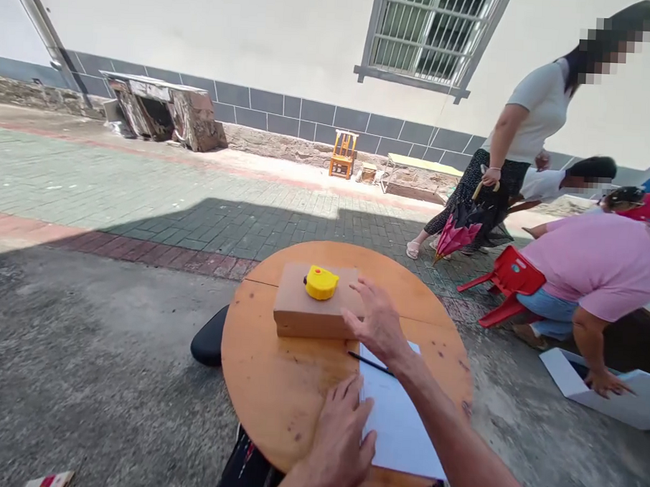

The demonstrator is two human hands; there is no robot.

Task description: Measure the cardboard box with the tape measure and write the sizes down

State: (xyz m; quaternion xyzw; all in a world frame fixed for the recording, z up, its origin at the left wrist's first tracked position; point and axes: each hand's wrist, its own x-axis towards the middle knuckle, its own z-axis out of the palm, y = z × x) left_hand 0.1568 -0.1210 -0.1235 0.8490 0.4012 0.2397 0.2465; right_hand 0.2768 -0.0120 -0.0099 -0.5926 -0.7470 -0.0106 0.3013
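Note:
On the round wooden table (265,384) lies a brown cardboard box (313,323) with a yellow tape measure (321,283) on its top. My right hand (378,319) hovers at the box's right side, fingers spread and holding nothing. Below it, white paper (400,426) covers the table's right front part. A black pen (371,362) rests across the paper's upper end, partly hidden by my right wrist. My left hand (343,427) lies at the paper's left edge with its fingers stretched out flat.
A black seat (210,337) stands left of the table. To the right, a person in pink bends over a white box (609,392) beside a red plastic chair (517,273). Another person stands holding a folded umbrella (458,228). A small wooden chair (342,154) is by the wall.

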